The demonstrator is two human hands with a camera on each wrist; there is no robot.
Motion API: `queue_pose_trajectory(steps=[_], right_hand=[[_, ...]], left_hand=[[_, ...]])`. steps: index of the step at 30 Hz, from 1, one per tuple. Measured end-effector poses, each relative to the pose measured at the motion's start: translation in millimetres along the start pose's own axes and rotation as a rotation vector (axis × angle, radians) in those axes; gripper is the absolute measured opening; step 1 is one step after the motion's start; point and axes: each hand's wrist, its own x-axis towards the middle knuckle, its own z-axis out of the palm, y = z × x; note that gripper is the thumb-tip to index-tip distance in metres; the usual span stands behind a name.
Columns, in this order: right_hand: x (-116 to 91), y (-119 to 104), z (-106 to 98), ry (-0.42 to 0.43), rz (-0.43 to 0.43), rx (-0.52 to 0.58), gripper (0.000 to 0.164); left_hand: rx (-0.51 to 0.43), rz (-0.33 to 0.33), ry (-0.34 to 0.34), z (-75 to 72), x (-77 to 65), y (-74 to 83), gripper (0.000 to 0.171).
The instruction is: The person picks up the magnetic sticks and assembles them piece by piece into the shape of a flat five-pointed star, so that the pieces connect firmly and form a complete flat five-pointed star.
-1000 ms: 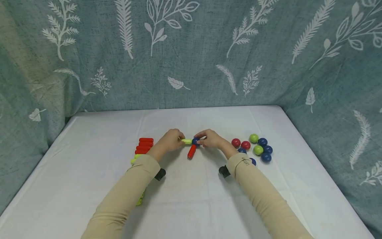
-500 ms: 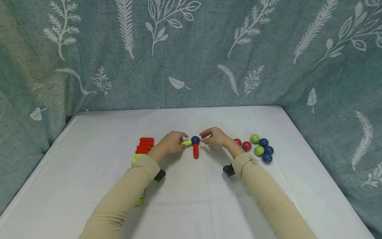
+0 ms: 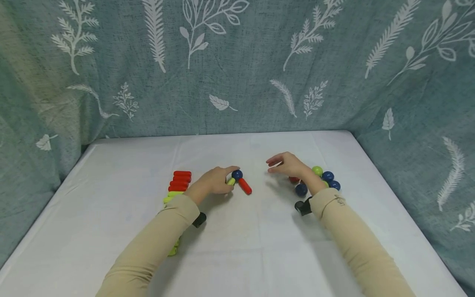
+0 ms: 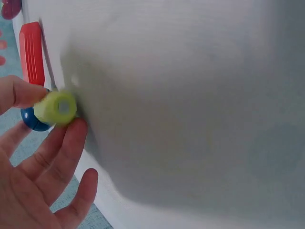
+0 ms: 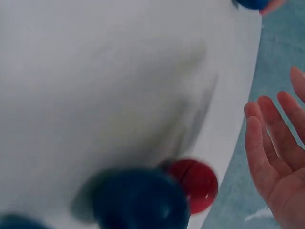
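Note:
My left hand (image 3: 215,181) pinches a yellow-green rod (image 4: 57,109) between thumb and fingers, its hollow end facing the left wrist camera. That rod meets a blue ball (image 3: 237,175), and a red rod (image 3: 245,186) sticks out from the same ball, angled down to the right in the head view. An index finger lies along the ball's top. Away to the right, my right hand (image 3: 291,165) holds nothing, its fingers loosely extended. In the right wrist view a blue ball (image 5: 143,200) and a red ball (image 5: 195,186) are on the table near that hand.
Left of the left hand, several red rods (image 3: 180,180) lie stacked in a column, with yellow-green rods (image 3: 168,199) below, partly hidden by the sleeve. Green and blue balls (image 3: 328,176) cluster at the right, partly behind the right forearm. A patterned curtain (image 3: 237,74) hangs behind the white-covered table (image 3: 237,255).
My right hand has let go of the blue ball and moved right towards the loose balls. The joined rods and ball have turned in my left hand, swinging the red rod to the right.

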Motion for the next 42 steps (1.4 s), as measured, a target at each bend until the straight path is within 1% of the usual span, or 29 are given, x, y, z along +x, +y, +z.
queue_pose_trajectory(steps=[1,4,7,8,9,11,13,16,19,22,25,31,36,42], right_hand=[[-2,2,-2,0.004,-0.006,-0.002,0.039],[-7,6,-10,0.019,0.012,-0.001,0.039],[-12,12,-16,0.028,0.029,-0.004,0.038],[-13,14,-18,0.030,0.035,-0.004,0.038],[-15,17,-20,0.030,0.040,-0.001,0.038],[-17,23,-23,0.031,0.059,0.002,0.038],[-19,28,-25,0.029,0.080,0.001,0.039],[-21,35,-26,0.026,0.106,-0.006,0.039],[-22,40,-27,0.013,0.101,-0.025,0.039],[-23,44,-27,0.003,0.089,-0.043,0.040],[-24,46,-28,-0.006,0.079,-0.062,0.042],[-23,49,-28,-0.017,0.108,-0.099,0.042],[-22,45,-26,-0.019,0.140,-0.082,0.040],[-13,38,-19,-0.030,0.132,-0.073,0.039]], left_hand=[[0.009,-0.002,0.011,0.0,-0.2,-0.3,0.058],[0.053,0.000,0.052,-0.6,0.1,-0.5,0.048],[0.095,0.024,0.101,-1.0,1.2,-0.2,0.039],[0.094,0.026,0.114,-1.0,1.7,-0.1,0.037],[0.086,0.028,0.127,-0.9,2.1,0.1,0.036],[0.042,0.020,0.144,-0.7,2.9,-0.1,0.034],[-0.009,-0.002,0.154,-0.5,3.5,-0.4,0.034],[-0.078,-0.040,0.151,0.2,3.9,-1.2,0.038],[-0.121,-0.074,0.147,1.5,3.6,-2.4,0.040],[-0.157,-0.107,0.158,2.5,3.1,-3.0,0.038],[-0.172,-0.125,0.179,3.0,2.9,-2.9,0.036],[-0.167,-0.135,0.210,5.5,4.1,-2.5,0.036],[-0.162,-0.134,0.241,7.8,5.4,-3.3,0.035],[-0.158,-0.135,0.259,7.1,4.7,-1.3,0.034]])
